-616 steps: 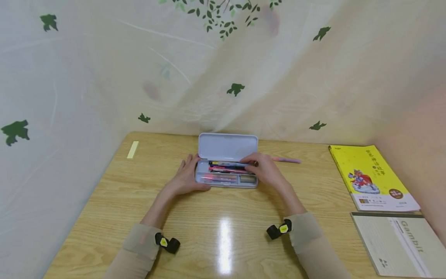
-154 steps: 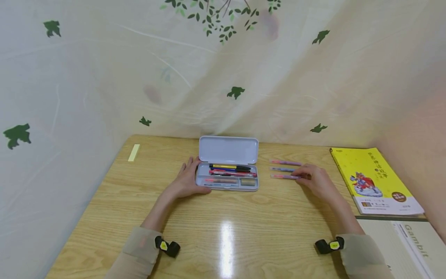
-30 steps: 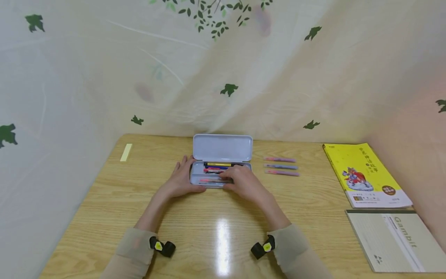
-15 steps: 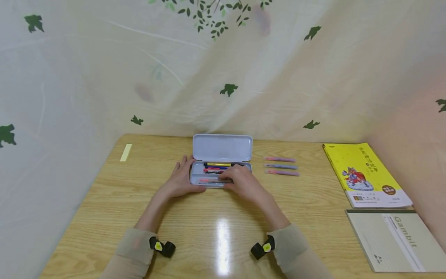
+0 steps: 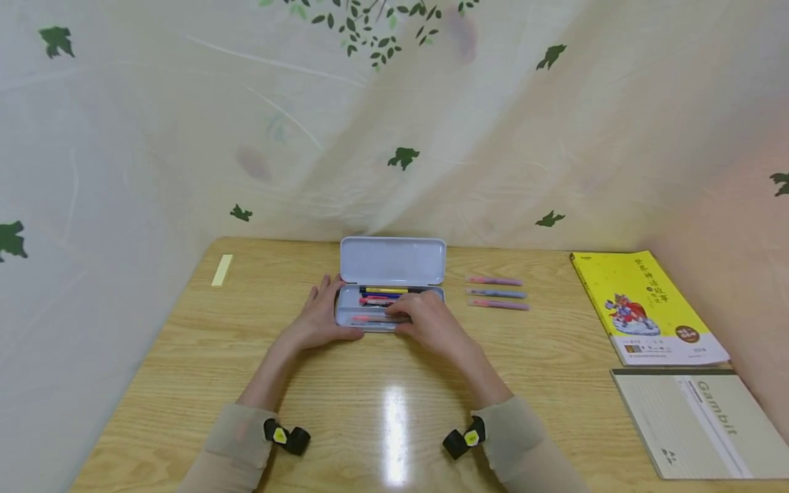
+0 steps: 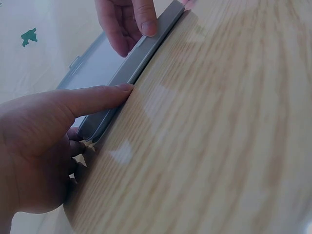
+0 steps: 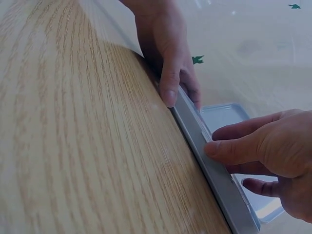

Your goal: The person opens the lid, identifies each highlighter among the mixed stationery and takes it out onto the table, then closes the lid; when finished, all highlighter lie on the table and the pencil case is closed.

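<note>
A pale blue-grey pencil case (image 5: 392, 260) lies with its lid up at the back of the table. My left hand (image 5: 317, 318) grips its left end, thumb along the front edge and fingers round the side. My right hand (image 5: 434, 325) reaches into the front compartment, its thumb at the front rim in the right wrist view. Its fingertips overlap a pink-tipped pen (image 5: 364, 318) there; I cannot tell whether they pinch it. Behind the divider lie a yellow-and-black pen (image 5: 382, 290) and a red pen (image 5: 372, 300). My right hand hides the case's right end.
Right of the case lie three pens in a row: a pink one (image 5: 495, 281), a blue one (image 5: 496, 294) and another pink one (image 5: 499, 305). A yellow book (image 5: 641, 294) and a Gambit notebook (image 5: 690, 431) lie far right. A pale yellow strip (image 5: 222, 270) lies far left.
Twenty seconds ago one pen showed right of the case; now three lie there. My right hand has moved from that row back into the case. My left hand has kept its hold.
</note>
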Available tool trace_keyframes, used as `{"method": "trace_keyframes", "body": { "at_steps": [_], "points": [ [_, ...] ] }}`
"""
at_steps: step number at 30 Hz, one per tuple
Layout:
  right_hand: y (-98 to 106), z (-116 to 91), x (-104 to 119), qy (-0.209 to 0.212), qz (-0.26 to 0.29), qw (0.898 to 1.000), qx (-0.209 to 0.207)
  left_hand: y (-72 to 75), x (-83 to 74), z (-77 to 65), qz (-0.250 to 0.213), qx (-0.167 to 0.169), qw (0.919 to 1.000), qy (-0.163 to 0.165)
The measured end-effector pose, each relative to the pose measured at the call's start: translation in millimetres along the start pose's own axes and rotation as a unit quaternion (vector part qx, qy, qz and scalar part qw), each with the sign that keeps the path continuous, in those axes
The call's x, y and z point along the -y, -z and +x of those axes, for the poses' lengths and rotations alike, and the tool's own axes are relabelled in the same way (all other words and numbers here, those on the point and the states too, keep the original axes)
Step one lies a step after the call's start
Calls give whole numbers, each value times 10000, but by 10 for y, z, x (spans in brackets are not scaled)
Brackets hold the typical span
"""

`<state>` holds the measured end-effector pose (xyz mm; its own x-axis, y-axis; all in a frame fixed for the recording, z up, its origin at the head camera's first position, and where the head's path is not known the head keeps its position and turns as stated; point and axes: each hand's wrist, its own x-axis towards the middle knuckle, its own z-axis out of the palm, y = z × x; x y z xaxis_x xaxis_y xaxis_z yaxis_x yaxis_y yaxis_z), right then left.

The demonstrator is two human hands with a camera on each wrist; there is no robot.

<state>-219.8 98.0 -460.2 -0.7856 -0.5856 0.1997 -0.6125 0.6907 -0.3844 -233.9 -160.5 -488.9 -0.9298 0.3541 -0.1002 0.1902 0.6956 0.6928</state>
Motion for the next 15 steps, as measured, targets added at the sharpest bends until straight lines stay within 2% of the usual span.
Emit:
{"method": "trace_keyframes", "body": {
  "at_steps": [15],
  "points": [
    [3,-8,-3,-53,497,9987,102,4,3,-6,-45,28,10000,20]
  ]
}}
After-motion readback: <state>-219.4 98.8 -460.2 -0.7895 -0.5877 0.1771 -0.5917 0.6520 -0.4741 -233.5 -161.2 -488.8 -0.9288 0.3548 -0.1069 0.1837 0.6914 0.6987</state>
